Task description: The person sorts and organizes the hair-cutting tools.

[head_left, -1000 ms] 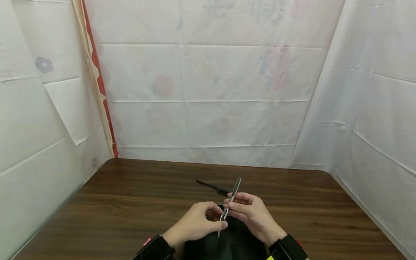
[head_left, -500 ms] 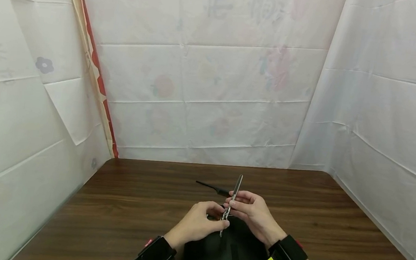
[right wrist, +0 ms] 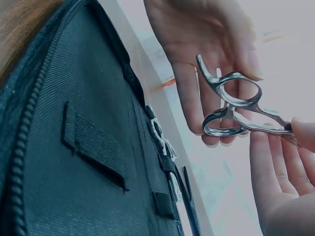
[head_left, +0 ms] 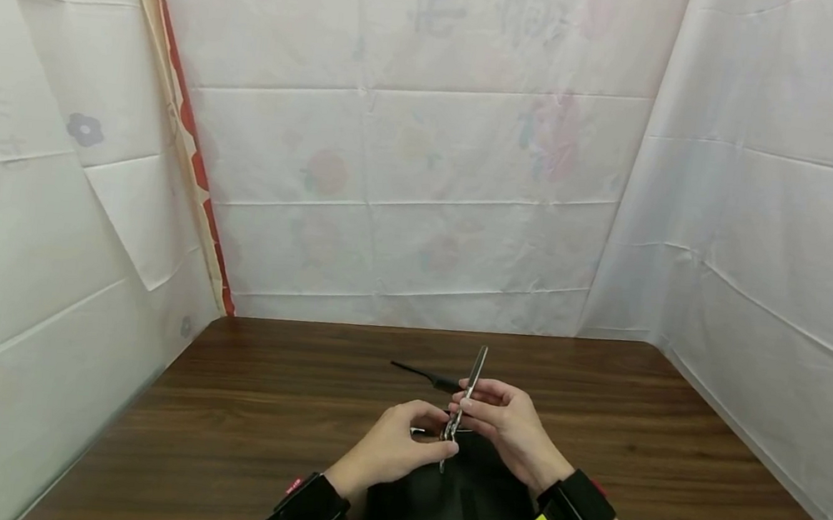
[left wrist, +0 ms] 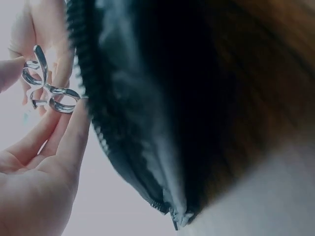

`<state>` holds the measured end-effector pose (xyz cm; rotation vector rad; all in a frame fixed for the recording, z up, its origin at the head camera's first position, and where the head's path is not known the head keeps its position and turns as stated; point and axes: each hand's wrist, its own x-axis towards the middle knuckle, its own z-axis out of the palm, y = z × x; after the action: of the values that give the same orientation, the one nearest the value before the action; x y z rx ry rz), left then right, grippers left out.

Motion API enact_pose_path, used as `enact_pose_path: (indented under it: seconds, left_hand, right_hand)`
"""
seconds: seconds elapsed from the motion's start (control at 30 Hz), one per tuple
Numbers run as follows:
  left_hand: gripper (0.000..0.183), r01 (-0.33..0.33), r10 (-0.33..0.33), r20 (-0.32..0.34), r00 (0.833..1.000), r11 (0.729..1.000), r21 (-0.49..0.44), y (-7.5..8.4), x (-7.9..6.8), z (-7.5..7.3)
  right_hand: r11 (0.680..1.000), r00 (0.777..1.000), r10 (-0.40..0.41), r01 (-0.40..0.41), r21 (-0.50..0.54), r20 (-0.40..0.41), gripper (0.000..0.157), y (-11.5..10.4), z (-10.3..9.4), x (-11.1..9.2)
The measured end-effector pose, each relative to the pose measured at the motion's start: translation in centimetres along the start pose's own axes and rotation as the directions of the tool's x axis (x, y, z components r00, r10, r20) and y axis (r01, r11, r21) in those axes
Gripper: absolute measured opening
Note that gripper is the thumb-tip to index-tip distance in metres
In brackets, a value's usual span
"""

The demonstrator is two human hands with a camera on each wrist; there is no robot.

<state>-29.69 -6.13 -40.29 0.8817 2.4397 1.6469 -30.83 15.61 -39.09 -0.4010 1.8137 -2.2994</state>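
Observation:
Both hands hold a pair of silver scissors [head_left: 477, 370] above a black zip case [head_left: 430, 512], blades pointing up and away. My right hand [head_left: 513, 432] pinches them below the blades, between thumb and fingers. At the handle end, my left hand [head_left: 395, 442] has its thumb and fingers on the finger rings. Two rings [right wrist: 241, 91] and a curved finger rest show in the right wrist view. The case lies unzipped, with another silver pair of scissors [right wrist: 157, 135] held in its elastic loops. In the left wrist view the case's zip edge [left wrist: 88, 83] stands close.
A slim black tool [head_left: 424, 372] with a thin tail lies on the brown wooden table [head_left: 259, 412] just beyond the hands, its near end hidden by the right hand. White printed sheets [head_left: 410, 167] hang round the table's back and sides.
The scissors have risen very slightly, their tips a little higher and to the right. Both hands stay almost in place with the same hold; the case and black tool have not moved.

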Motion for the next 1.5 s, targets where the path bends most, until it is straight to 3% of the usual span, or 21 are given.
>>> enact_pose_path:
  seconds: [0.23, 0.53, 0.63, 0.87, 1.1, 1.33, 1.5]
  left_hand:
    - [0.044, 0.011, -0.012, 0.033, 0.999, 1.0, 0.021, -0.1, -0.1, -0.3]
    - [0.055, 0.041, -0.07, 0.13, 0.989, 0.976, 0.212, -0.1, -0.5, -1.1]
    - [0.058, 0.023, -0.067, 0.146, 0.987, 0.958, 0.285, 0.3, -0.6, -1.6]
    - [0.067, 0.031, -0.112, 0.151, 0.982, 0.889, 0.458, 0.7, -1.3, -2.8]
    - [0.084, 0.079, -0.214, 0.195, 0.957, 0.842, 0.534, 0.3, -1.3, -3.0]
    - [0.089, 0.079, -0.24, 0.217, 0.946, 0.822, 0.565, 0.0, -1.3, -2.8]
    - [0.088, 0.1, -0.267, 0.199, 0.943, 0.799, 0.593, -0.3, -1.3, -2.5]
  right_hand:
    - [1.0, 1.0, -0.014, 0.014, -0.025, 0.007, 0.055, -0.3, 0.0, -0.2]
    - [0.995, 0.999, -0.036, 0.037, -0.088, 0.011, 0.05, -0.6, -0.4, -0.3]
    - [0.994, 0.999, -0.042, 0.044, -0.101, 0.015, 0.05, -0.6, -0.6, -0.3]
    - [0.988, 0.998, -0.063, 0.064, -0.141, 0.015, 0.046, -0.8, -0.9, -0.1]
    - [0.975, 0.997, -0.074, 0.072, -0.212, -0.004, 0.046, -1.2, -1.3, 0.0]
    - [0.969, 0.997, -0.07, 0.067, -0.237, -0.008, 0.045, -1.8, -1.8, -0.2]
    - [0.936, 0.995, -0.096, 0.102, -0.337, 0.035, 0.041, -2.4, -2.3, -0.4]
